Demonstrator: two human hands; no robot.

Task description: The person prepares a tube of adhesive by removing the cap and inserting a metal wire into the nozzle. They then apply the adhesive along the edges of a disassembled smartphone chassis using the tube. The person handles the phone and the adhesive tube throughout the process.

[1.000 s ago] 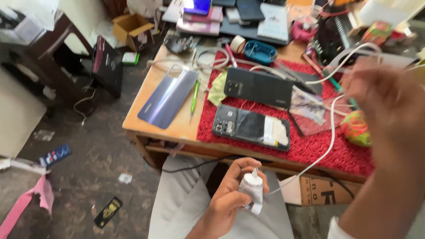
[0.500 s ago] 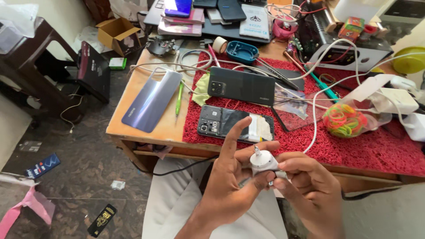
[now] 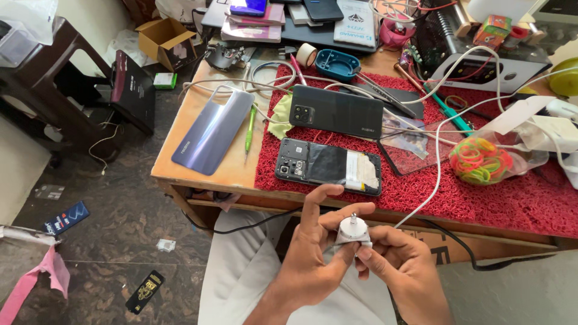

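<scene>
A small white charger plug [image 3: 353, 232] sits low in the centre of the frame, below the counter's near edge and over the person's lap, pins pointing up. The left hand [image 3: 313, 256] is clamped on it from the left, thumb and curled fingers closed round the body, the forefinger raised clear. The right hand [image 3: 400, 265] is closed on its lower right side, fingertips pressed to the casing. A white cable [image 3: 438, 150] appears to run up from the plug across the red mat [image 3: 421, 192]. In my judgement the step in hand is close handling of the plug body, both hands gripping it; any further work on it calls for a steady pinch and slack in the cable. Just above the hands, at the mat's near edge, lies an opened phone [image 3: 328, 165] with its inner parts exposed; above that, a dark phone [image 3: 336, 111] lies back up. To the left, on bare wood, rest a pale blue back cover [image 3: 214, 129] and a green pen [image 3: 249, 127]. A bag of coloured rubber bands [image 3: 480, 160] lies at right. The counter [image 3: 180, 174] is heavily cluttered along its far side. The floor [image 3: 120, 241] at lower left is dark stone, littered with scraps, with a cardboard box [image 3: 164, 36] at upper left.
</scene>
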